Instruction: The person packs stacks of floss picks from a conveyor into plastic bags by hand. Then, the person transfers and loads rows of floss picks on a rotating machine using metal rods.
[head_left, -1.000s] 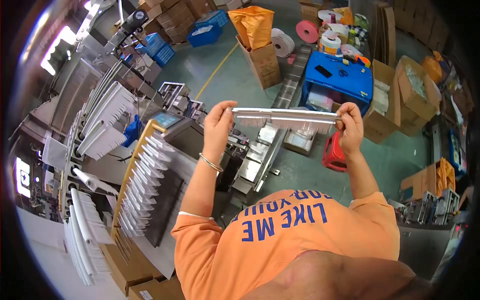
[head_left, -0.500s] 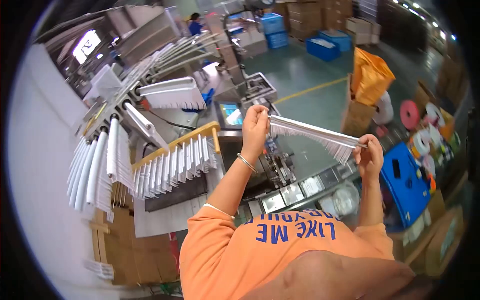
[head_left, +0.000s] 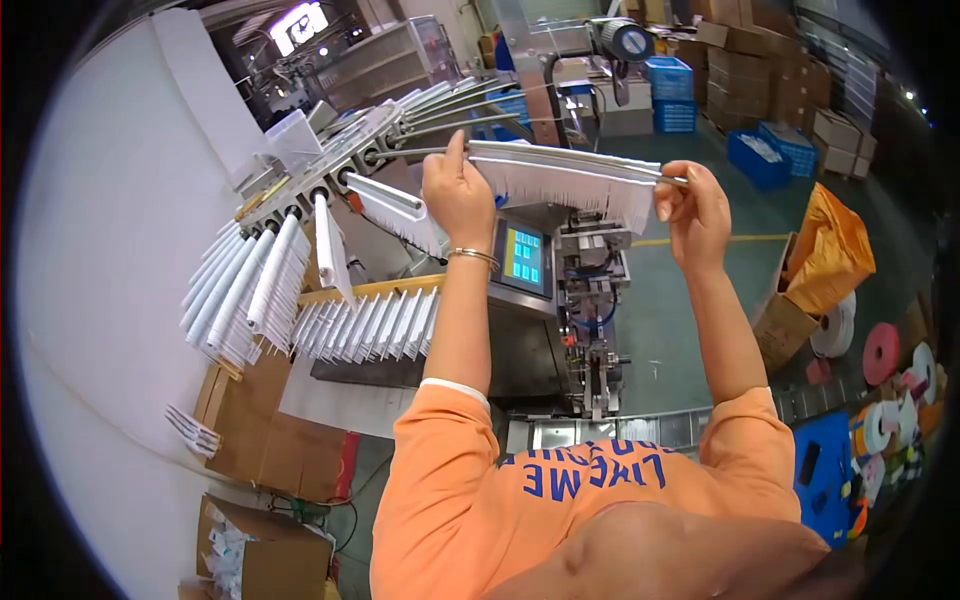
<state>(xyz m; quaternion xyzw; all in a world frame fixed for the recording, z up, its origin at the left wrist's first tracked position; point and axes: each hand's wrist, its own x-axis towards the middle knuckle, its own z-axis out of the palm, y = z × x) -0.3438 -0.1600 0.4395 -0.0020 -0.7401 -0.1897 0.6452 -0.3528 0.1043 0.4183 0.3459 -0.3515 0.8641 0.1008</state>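
Between my hands a thin rod hung with a row of white fringed pieces (head_left: pixel 570 180) stretches almost level in front of the machine. My left hand (head_left: pixel 460 195) is closed around its left end, thumb up, beside a bare machine arm (head_left: pixel 405 153). At the other end, my right hand (head_left: pixel 693 205) pinches the rod's tip between thumb and fingers. Further left, a rotary hub (head_left: pixel 340 165) carries several rods, many draped with similar white fringed pieces (head_left: pixel 275 280). Below these, a wooden rack (head_left: pixel 375 288) holds a row of hanging white pieces (head_left: pixel 370 325).
A lit touchscreen (head_left: pixel 524 257) and metal machine parts (head_left: pixel 595 330) lie just below the held rod. Blue crates (head_left: pixel 670 95) and cardboard boxes (head_left: pixel 740 85) stand at the back. An orange sack (head_left: pixel 830 240) is at right; an open carton (head_left: pixel 255 555) sits lower left.
Both hands have moved left and up with the rod, toward the hub. The rod has become more level, its left end now beside a machine arm. The view has shifted too.
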